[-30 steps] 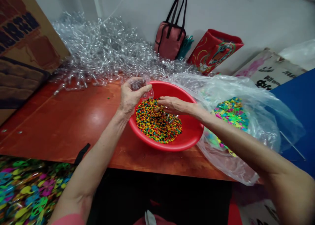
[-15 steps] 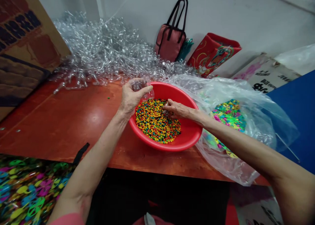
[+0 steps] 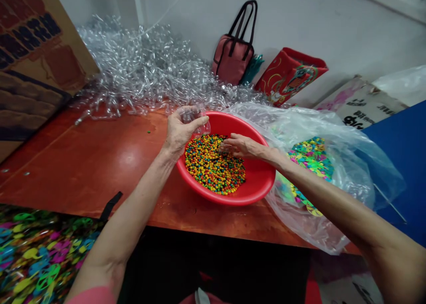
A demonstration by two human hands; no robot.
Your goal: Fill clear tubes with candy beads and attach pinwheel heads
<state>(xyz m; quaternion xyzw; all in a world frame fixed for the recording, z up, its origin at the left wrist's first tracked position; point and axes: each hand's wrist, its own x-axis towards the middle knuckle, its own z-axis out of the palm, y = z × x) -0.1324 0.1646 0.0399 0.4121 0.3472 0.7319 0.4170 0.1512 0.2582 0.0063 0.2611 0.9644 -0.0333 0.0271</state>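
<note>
My left hand (image 3: 179, 133) is closed around several clear plastic tubes (image 3: 201, 125) above the left rim of a red plastic basin (image 3: 258, 179). Small round candy-like balls (image 3: 214, 168) in yellow, orange, green, blue and dark colours lie in the basin. Over the far right part of these balls, my right hand (image 3: 241, 145) reaches in with its fingers bent and drawn together. A greyish, shiny bit shows at its fingertips, too small and blurred to name.
A big heap of clear plastic tubes (image 3: 143, 69) lies along the wall. Right of the basin is a clear bag (image 3: 349, 179) with colourful plastic pieces (image 3: 311, 157). A cardboard box (image 3: 43, 51), a pink bag (image 3: 233, 57) and a red gift bag (image 3: 288, 77) stand around. Colourful pieces (image 3: 43, 259) fill the lower left.
My right hand has shifted slightly, and the shiny bit at its fingers shows less now. My left hand keeps its hold on the tubes. The whole view has moved a little.
</note>
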